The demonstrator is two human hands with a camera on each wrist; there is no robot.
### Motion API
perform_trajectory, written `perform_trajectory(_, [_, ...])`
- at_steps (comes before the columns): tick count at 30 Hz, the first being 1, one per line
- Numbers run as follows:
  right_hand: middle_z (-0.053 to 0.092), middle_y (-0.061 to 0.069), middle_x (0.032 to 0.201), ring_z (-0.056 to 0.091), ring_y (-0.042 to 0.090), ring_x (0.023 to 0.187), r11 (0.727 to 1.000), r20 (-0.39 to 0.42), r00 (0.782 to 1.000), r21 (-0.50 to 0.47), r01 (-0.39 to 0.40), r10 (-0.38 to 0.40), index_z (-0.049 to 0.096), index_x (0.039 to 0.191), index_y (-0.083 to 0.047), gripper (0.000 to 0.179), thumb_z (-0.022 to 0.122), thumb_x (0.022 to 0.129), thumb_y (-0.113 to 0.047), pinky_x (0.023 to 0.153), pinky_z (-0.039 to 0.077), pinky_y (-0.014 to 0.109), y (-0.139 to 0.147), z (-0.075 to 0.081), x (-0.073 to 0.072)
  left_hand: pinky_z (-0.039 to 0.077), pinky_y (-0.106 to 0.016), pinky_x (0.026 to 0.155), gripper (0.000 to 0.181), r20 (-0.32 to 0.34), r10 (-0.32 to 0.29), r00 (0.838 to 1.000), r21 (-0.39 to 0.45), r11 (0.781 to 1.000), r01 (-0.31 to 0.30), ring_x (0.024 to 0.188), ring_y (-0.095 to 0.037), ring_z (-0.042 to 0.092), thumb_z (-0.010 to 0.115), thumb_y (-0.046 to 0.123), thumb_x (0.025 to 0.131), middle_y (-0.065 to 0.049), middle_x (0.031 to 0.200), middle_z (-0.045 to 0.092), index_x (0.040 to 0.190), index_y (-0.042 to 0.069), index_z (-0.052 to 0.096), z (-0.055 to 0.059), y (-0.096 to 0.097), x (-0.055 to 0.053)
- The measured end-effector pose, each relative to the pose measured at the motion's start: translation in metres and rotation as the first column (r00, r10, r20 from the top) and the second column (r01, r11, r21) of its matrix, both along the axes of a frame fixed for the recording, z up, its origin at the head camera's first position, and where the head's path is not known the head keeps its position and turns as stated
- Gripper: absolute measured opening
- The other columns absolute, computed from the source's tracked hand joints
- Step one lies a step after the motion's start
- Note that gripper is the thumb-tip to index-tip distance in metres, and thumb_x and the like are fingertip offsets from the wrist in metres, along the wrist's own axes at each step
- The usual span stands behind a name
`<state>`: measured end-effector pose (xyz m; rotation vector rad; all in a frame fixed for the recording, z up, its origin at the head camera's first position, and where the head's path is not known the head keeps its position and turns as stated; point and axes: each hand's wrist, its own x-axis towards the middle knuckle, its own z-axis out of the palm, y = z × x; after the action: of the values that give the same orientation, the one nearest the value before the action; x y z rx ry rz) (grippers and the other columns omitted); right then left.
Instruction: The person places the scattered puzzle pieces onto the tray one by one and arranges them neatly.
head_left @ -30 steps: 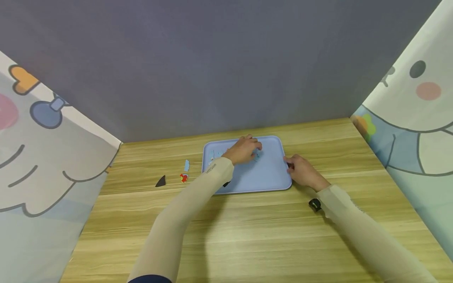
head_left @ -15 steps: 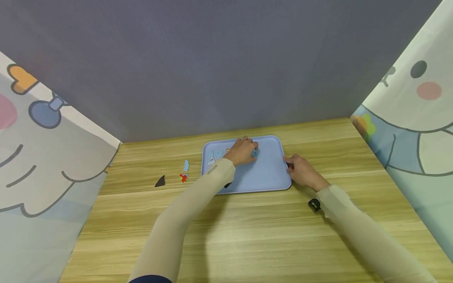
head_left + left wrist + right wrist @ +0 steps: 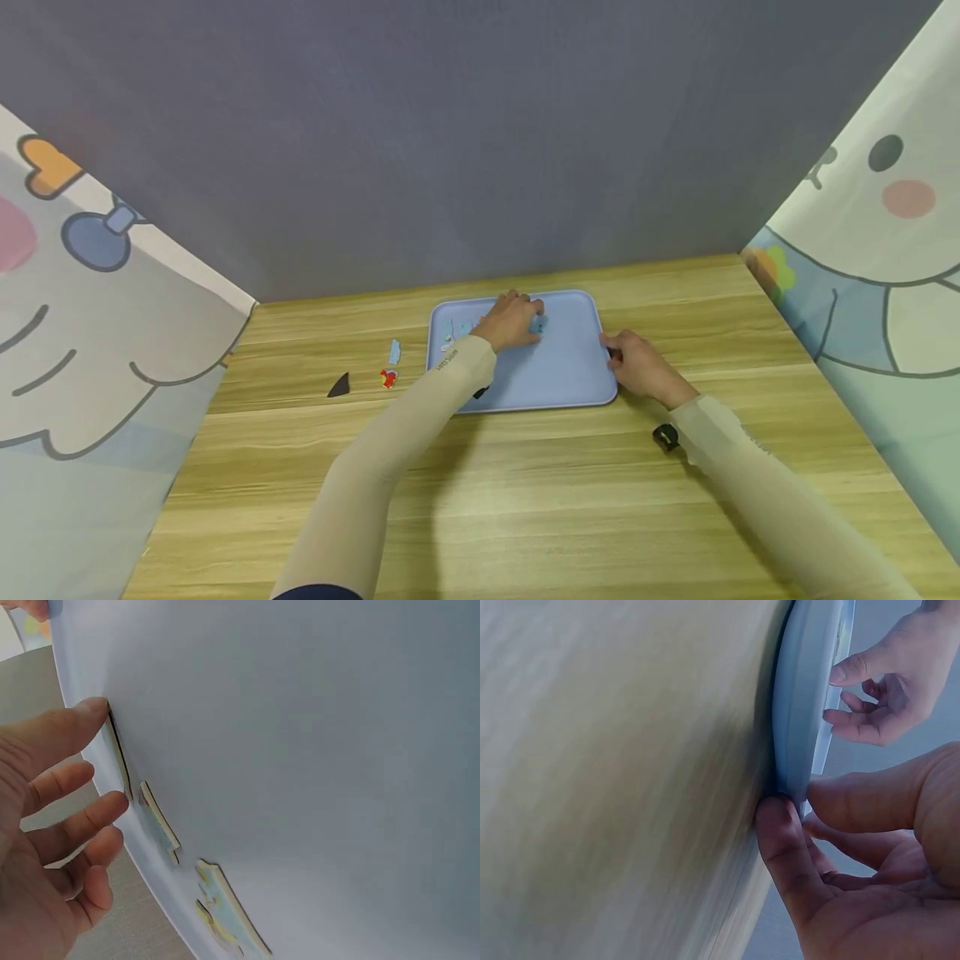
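My left hand (image 3: 510, 322) is over the pale blue tray (image 3: 555, 379), left of its middle. Between thumb and fingertips it holds a thin light-blue puzzle piece (image 3: 118, 754) by its edges, low over the tray's surface. Beside that hand, more flat wooden pieces lie in the tray, among them a small blue piece (image 3: 159, 823) and a blue-and-yellow piece (image 3: 234, 911). At the tray's right side, my right hand (image 3: 641, 364) pinches the rim (image 3: 799, 712), thumb on top and a finger beneath. The left palm is hidden from the head view.
On the wooden table (image 3: 555, 500), left of the tray, lie a light-blue piece (image 3: 395, 352), a red piece (image 3: 388, 378) and a dark triangular piece (image 3: 340, 385). A grey partition (image 3: 480, 150) rises behind the table, with printed cartoon panels at both sides.
The left hand has shifted slightly left, and its fingers have drawn in on the light-blue piece, which now shows more beside them. My right hand stays on the tray's rim.
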<state>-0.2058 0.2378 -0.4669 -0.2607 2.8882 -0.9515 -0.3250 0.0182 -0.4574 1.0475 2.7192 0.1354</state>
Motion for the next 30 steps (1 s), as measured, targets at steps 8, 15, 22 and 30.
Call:
perform_trajectory(8, [0.051, 0.016, 0.087, 0.050, 0.026, 0.076, 1.000, 0.033, 0.999, -0.001, 0.006, -0.006, 0.045, 0.129, 0.015, 0.046, 0.055, 0.085, 0.008, 0.067, 0.046, 0.037, -0.003, 0.002, 0.002, 0.028, -0.048, 0.104, 0.047, -0.037, -0.021, 0.999, 0.046, 0.999, 0.022, 0.116, -0.022, 0.040, 0.069, 0.039, 0.086, -0.002, 0.122, 0.054, 0.126, 0.016, 0.058, 0.005, -0.018, 0.007])
perform_trajectory(15, [0.050, 0.015, 0.085, 0.050, 0.026, 0.074, 1.000, 0.031, 1.000, 0.001, 0.005, -0.005, 0.045, 0.129, 0.016, 0.045, 0.055, 0.085, 0.008, 0.065, 0.046, 0.036, -0.002, 0.004, 0.004, 0.031, -0.047, 0.101, 0.041, -0.049, 0.019, 0.999, 0.121, 0.993, -0.013, 0.114, -0.024, 0.042, 0.067, 0.034, 0.088, -0.004, 0.121, 0.054, 0.121, 0.011, 0.060, 0.020, -0.051, 0.015])
perform_trajectory(22, [0.050, 0.016, 0.084, 0.050, 0.026, 0.074, 1.000, 0.009, 1.000, -0.011, -0.014, 0.014, 0.046, 0.127, 0.018, 0.046, 0.055, 0.083, 0.009, 0.067, 0.045, 0.037, -0.002, 0.005, 0.006, 0.036, -0.046, 0.092, 0.034, -0.076, 0.056, 0.996, 0.198, 0.979, -0.040, 0.104, -0.025, 0.047, 0.066, 0.030, 0.089, -0.009, 0.114, 0.058, 0.114, 0.007, 0.063, 0.025, -0.091, 0.019])
perform_trajectory(30, [0.050, 0.014, 0.083, 0.048, 0.026, 0.073, 1.000, -0.007, 1.000, -0.017, -0.025, 0.025, 0.045, 0.126, 0.019, 0.046, 0.055, 0.083, 0.009, 0.064, 0.043, 0.035, 0.001, 0.004, 0.005, 0.038, -0.043, 0.091, 0.034, -0.118, 0.067, 0.991, 0.214, 0.976, -0.041, 0.098, -0.024, 0.047, 0.066, 0.029, 0.089, -0.010, 0.111, 0.059, 0.113, 0.005, 0.064, 0.020, -0.129, 0.027])
